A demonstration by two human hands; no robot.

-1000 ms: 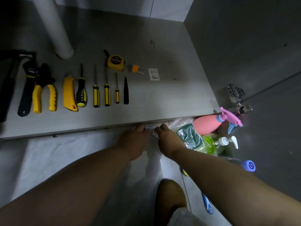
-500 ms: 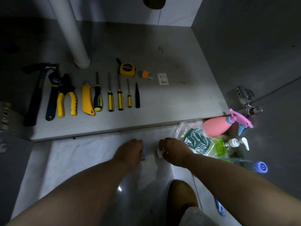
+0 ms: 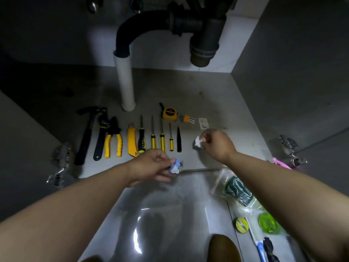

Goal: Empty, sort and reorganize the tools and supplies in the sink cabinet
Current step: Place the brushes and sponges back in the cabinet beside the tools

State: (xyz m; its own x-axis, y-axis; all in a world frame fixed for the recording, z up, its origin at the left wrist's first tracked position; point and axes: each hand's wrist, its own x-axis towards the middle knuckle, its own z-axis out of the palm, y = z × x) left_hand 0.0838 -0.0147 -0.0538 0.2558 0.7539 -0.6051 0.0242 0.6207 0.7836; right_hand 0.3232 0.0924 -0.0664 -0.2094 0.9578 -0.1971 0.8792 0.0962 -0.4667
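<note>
A row of tools lies on the cabinet floor (image 3: 217, 103): hammer (image 3: 86, 137), wrench (image 3: 100, 137), yellow pliers (image 3: 113, 142), yellow utility knife (image 3: 131, 140), several screwdrivers (image 3: 153, 138), a tape measure (image 3: 170, 113) and a hex key set (image 3: 187, 118). My left hand (image 3: 151, 165) is shut on a small blue-and-white object (image 3: 174, 167) above the cabinet's front edge. Over the cabinet floor to the right of the tools, my right hand (image 3: 217, 144) pinches a small white item (image 3: 198, 142).
A white drain pipe (image 3: 125, 82) stands behind the tools, with black plumbing (image 3: 204, 35) overhead. On the tile floor at right lie a plastic bag with green sponges (image 3: 238, 191), a green bottle (image 3: 268, 223), a yellow roll (image 3: 241, 225) and a pink sprayer (image 3: 281, 163). Door hinges (image 3: 289, 146) flank the opening.
Both hands rose from the tile floor at the cabinet's front edge; the right carried the white item over the cabinet floor, the left lifted the blue-and-white object. The view tilted up to the plumbing.
</note>
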